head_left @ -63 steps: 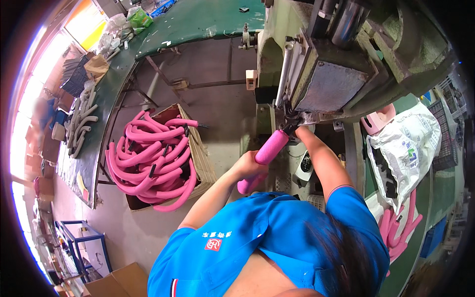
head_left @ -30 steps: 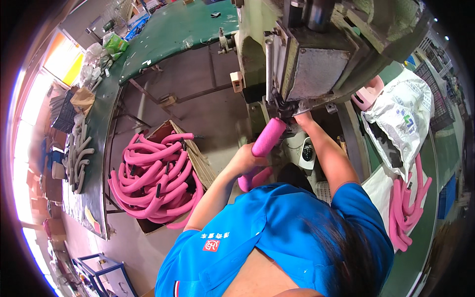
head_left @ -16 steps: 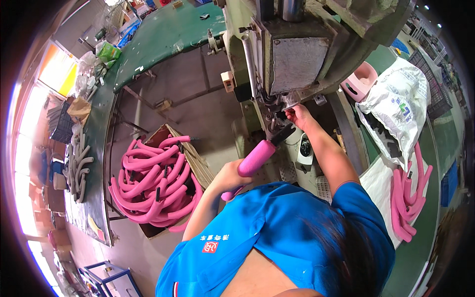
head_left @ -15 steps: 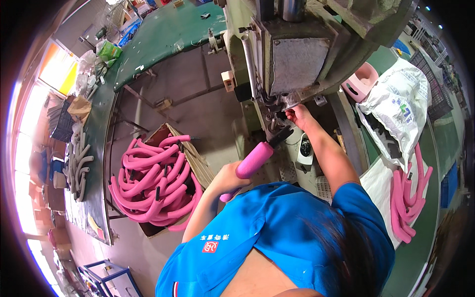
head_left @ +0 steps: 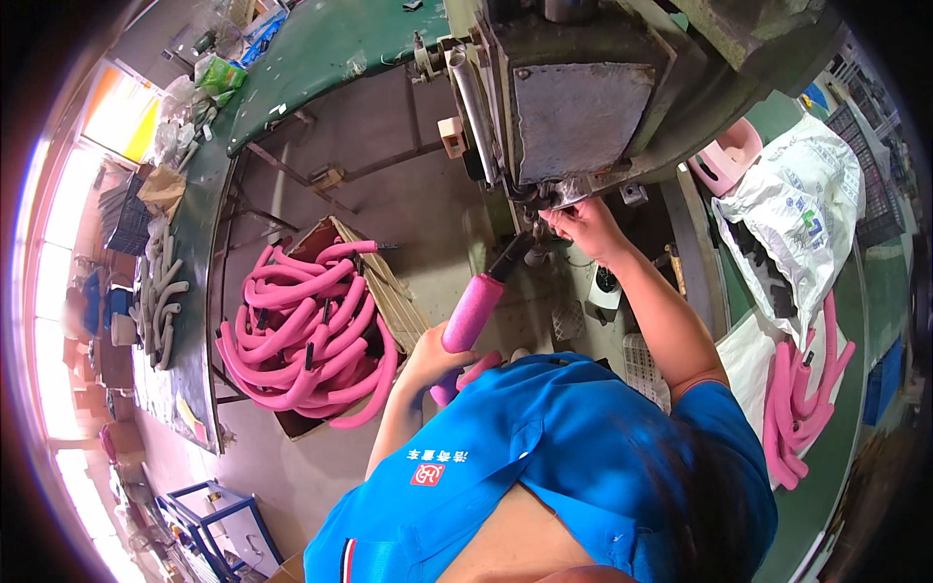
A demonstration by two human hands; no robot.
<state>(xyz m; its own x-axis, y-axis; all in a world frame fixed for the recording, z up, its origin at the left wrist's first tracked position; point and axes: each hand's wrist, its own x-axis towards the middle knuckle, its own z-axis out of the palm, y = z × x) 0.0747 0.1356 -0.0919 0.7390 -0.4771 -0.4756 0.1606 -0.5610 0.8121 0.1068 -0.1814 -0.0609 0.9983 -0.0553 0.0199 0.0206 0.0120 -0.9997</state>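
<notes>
My left hand (head_left: 428, 363) is closed round a bent tube (head_left: 470, 313) with a pink foam sleeve, close to my blue shirt. The tube tilts up and to the right. Its bare black end (head_left: 509, 257) is just below the working head of a heavy grey-green machine (head_left: 581, 121). My right hand (head_left: 591, 231) is at the underside of that head, fingers drawn together beside a small metal part (head_left: 560, 194). Whatever those fingers pinch is too small and hidden to name. Part of the tube's lower bend shows beside my left wrist.
A cardboard box (head_left: 384, 301) heaped with pink tubes (head_left: 301, 335) stands at the left. On the right bench are a white sack (head_left: 792, 209), a pink container (head_left: 727, 155) and more pink tubes (head_left: 792, 413). Grey tubes (head_left: 160, 301) lie on the far-left bench.
The tube has swung to a steeper tilt, its black end moving left and up against the machine head. My right hand's fingers have shifted slightly left. The whole view has moved a little.
</notes>
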